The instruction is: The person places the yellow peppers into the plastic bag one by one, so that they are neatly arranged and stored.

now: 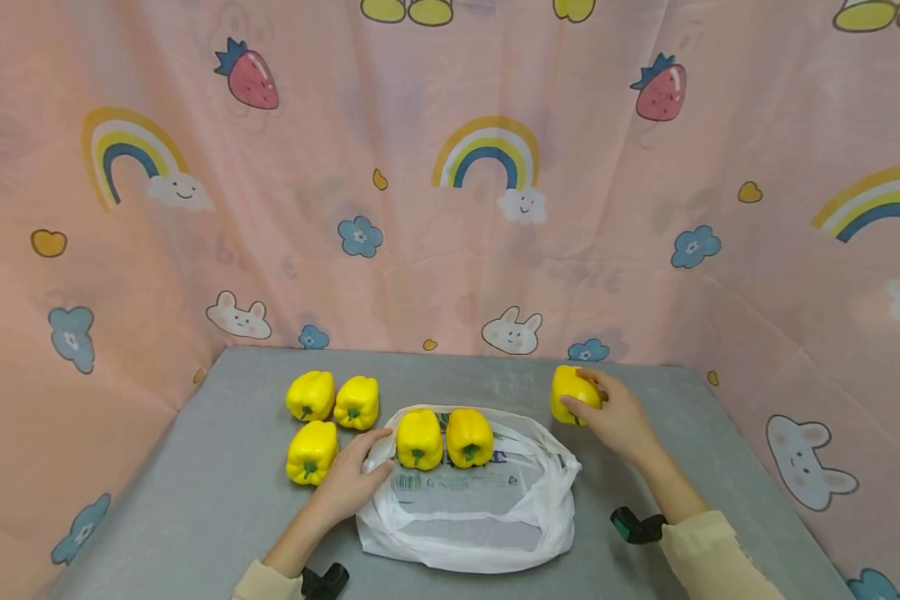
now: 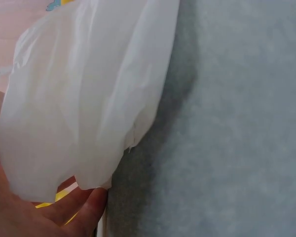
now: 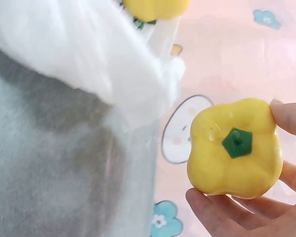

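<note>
A white plastic bag [image 1: 468, 546] lies spread with its mouth open, and two yellow bell peppers [image 1: 419, 442] sit inside its far rim. My left hand [image 1: 348, 479] holds the bag's left edge between thumb and fingers; in the left wrist view, white plastic [image 2: 84, 98] hangs over part of that hand. Right of the bag, at the far side of the table, my right hand [image 1: 621, 421] grips another yellow bell pepper [image 1: 570, 387]. Its green stem [image 3: 237, 142] faces the right wrist camera, with the thumb on one side and fingers on the other.
Three more yellow bell peppers [image 1: 312, 452] stand on the grey table [image 1: 195, 500], left of the bag and beyond my left hand. A pink patterned curtain [image 1: 450, 275] closes off the back and sides. Dark wrist devices [image 1: 636, 527] sit at both sleeves.
</note>
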{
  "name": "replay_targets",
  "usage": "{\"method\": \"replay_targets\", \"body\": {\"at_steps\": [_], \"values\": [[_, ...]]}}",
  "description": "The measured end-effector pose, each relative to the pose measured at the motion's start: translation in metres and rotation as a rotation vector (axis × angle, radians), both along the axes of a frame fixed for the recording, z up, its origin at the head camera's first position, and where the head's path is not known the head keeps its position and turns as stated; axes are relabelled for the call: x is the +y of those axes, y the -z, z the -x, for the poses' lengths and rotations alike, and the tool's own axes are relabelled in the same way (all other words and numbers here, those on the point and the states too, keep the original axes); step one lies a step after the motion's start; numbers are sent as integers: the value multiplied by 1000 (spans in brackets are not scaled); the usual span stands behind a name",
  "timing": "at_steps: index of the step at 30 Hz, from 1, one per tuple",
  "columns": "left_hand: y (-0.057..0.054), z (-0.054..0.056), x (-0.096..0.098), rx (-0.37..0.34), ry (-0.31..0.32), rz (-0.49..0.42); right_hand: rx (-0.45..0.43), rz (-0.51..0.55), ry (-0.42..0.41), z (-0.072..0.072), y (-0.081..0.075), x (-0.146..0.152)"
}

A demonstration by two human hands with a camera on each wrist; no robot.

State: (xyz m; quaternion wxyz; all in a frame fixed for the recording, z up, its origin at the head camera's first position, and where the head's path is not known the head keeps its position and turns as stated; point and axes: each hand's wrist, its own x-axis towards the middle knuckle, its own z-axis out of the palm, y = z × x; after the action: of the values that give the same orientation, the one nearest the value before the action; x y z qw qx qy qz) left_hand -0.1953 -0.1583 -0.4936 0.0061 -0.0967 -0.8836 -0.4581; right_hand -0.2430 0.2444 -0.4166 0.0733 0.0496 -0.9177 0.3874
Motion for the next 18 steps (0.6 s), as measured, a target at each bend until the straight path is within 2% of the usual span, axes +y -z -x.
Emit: {"method": "replay_targets", "body": {"at_steps": [8, 18], "values": [[0, -1, 0, -3, 1, -4, 38, 13, -19, -11, -9, -14], [0, -1, 0, 13, 5, -2, 78, -15, -60, -17, -2, -34]]}}
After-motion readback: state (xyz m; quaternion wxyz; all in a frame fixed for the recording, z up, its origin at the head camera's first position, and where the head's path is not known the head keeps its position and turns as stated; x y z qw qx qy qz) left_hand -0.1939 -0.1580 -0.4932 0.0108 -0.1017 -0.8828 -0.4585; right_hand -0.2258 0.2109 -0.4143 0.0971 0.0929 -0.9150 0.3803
